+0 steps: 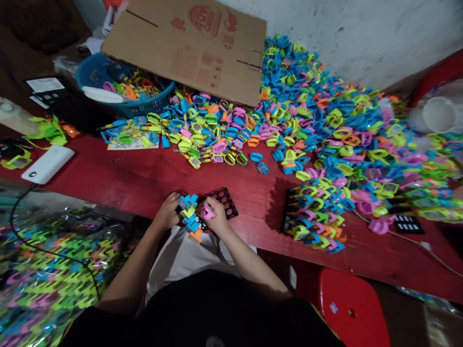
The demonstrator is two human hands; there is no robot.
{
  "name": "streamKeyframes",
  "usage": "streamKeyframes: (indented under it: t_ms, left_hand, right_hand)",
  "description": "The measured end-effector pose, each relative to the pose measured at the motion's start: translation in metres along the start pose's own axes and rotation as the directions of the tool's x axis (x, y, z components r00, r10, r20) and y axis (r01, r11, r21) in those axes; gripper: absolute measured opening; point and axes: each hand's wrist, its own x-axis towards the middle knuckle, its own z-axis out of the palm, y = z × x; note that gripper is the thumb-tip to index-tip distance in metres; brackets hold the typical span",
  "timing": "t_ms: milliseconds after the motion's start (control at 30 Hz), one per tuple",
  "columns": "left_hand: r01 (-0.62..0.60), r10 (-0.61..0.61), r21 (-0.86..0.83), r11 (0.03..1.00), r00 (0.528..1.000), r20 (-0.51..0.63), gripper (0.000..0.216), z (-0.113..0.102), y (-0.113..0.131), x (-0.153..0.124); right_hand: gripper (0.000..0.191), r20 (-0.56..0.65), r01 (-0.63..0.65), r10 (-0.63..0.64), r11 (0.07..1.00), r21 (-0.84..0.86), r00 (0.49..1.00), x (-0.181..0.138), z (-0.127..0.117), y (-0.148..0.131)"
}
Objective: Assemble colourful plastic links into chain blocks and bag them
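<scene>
A: Head-cam shot here, what've the hands got?

B: The left hand point(167, 213) has its fingers curled shut around a clump of blue, yellow and orange plastic toy-watch pieces point(188, 217). The right hand point(217, 216) is pinching a pink plastic piece point(207, 211) right beside that clump, just over a black plastic grid frame point(221, 200).

A: And around them?

B: All that sits on a long red wooden counter point(144, 180). Further up there's a huge heap of neon plastic watch pieces point(347, 130), plus a round blue plastic basket point(97, 72) under a flattened brown cardboard sheet point(181, 48). Also a white power bank point(47, 164) off left, and a clear plastic bag of pieces point(54, 270) below the counter.
</scene>
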Motion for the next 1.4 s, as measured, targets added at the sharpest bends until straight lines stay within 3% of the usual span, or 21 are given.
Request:
streamKeyframes:
  t_ms: [167, 233, 567, 733, 833, 1133, 1267, 1400]
  left_hand:
    - [0.01, -0.01, -0.002, 1.0, 1.0, 0.02, 0.022, 0.0, 0.0, 0.0]
    - [0.014, -0.013, -0.005, 1.0, 1.0, 0.027, 0.022, 0.0, -0.001, 0.0]
    - [0.008, -0.008, -0.029, 1.0, 1.0, -0.001, 0.024, 0.004, -0.005, -0.002]
    - [0.035, -0.035, -0.022, 0.999, 0.999, 0.018, 0.025, 0.003, -0.003, -0.002]
    - [0.045, -0.044, -0.018, 0.999, 0.999, 0.024, 0.024, 0.003, -0.001, -0.002]
    - [0.013, -0.013, 0.031, 0.999, 1.0, 0.019, 0.011, 0.001, 0.005, 0.0]
    - [0.009, -0.01, 0.052, 0.999, 1.0, 0.024, 0.009, -0.001, 0.008, -0.001]
    - [0.015, -0.017, 0.06, 0.998, 0.999, 0.034, 0.008, -0.001, 0.009, -0.002]
  right_hand:
    - [0.022, 0.279, 0.01, -0.035, 0.996, 0.09, 0.96, 0.006, -0.021, -0.004]
    - [0.018, 0.328, 0.026, -0.048, 0.997, 0.073, 0.943, 0.008, -0.026, -0.005]
    - [0.04, 0.099, -0.045, 0.055, 0.994, -0.103, 0.994, 0.003, -0.01, 0.003]
    - [0.037, 0.125, 0.125, -0.101, 0.972, -0.201, 0.987, 0.011, -0.003, 0.007]
    - [0.037, 0.175, 0.18, -0.133, 0.941, -0.286, 0.976, 0.02, -0.006, 0.007]
    - [0.023, 0.375, 0.395, -0.253, 0.84, -0.371, 0.892, 0.029, -0.012, 0.009]
    - [0.009, 0.378, 0.406, -0.275, 0.852, -0.33, 0.884, 0.018, -0.016, 0.013]
    - [0.008, 0.31, 0.307, -0.211, 0.902, -0.304, 0.927, 0.007, -0.017, 0.019]
